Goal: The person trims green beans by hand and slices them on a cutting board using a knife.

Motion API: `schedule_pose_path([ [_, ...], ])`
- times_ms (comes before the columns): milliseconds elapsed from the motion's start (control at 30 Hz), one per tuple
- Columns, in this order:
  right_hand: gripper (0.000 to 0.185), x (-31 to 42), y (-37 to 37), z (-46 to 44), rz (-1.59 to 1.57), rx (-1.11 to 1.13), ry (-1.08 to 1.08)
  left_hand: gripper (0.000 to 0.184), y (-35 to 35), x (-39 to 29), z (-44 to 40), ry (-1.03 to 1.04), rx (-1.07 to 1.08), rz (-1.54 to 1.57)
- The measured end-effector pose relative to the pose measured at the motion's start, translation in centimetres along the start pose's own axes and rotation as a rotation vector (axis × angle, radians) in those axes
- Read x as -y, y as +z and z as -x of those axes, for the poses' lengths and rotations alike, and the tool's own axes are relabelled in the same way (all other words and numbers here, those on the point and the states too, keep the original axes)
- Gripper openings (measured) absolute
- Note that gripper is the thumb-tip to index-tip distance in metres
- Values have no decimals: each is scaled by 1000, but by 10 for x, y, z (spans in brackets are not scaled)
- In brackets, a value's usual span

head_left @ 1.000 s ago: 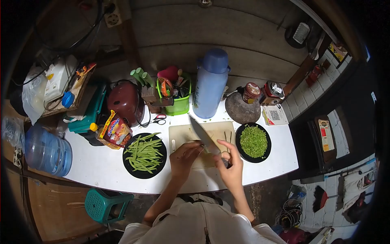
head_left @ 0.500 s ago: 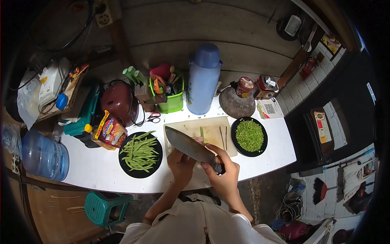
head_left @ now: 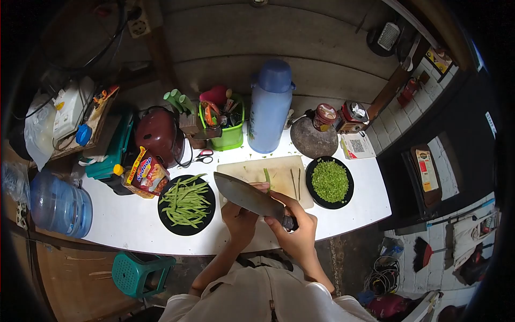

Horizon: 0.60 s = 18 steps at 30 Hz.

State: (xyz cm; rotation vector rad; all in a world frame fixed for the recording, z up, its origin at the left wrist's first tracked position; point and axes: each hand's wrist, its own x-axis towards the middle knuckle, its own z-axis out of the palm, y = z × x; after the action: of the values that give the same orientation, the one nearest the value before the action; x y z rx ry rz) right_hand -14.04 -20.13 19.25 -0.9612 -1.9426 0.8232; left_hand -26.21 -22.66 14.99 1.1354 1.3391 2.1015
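Note:
My right hand (head_left: 296,225) is wrapped around the dark handle of a broad kitchen knife (head_left: 248,197). The blade slants up to the left, over the near part of a pale cutting board (head_left: 244,168). My left hand (head_left: 240,222) is partly hidden behind the blade. Its fingertips show past the blade's far edge, closed on a green bean (head_left: 267,175) that sticks out above the board. Two thin dark strips (head_left: 295,184) lie on the board's right side. Whole green beans (head_left: 186,203) fill a black plate on the left; chopped green beans (head_left: 329,181) fill another on the right.
A tall blue thermos (head_left: 267,115) stands behind the board, beside a green utensil basket (head_left: 230,138). Red-handled scissors (head_left: 204,156), a noodle packet (head_left: 145,173) and a stone mortar (head_left: 314,140) are also on the table. A green stool (head_left: 130,273) stands at the lower left.
The knife has tilted slightly, its tip now a little lower and farther left. Both hands keep nearly the same place and hold.

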Motion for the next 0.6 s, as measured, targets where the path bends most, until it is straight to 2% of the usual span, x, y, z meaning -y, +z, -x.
schedule_pose_path([
  [133,48,-3,0,-5,-20,29,-34,31,-4,2,1,40,1,-34],
  [333,46,-4,2,-9,-100,67,-70,31,-4,5,1,81,-58,-62],
  [467,47,-6,1,-10,-107,104,-63,27,-7,5,8,31,-82,-149],
  [600,48,-6,1,-13,-150,124,-63,27,-5,9,7,91,-86,-108],
])
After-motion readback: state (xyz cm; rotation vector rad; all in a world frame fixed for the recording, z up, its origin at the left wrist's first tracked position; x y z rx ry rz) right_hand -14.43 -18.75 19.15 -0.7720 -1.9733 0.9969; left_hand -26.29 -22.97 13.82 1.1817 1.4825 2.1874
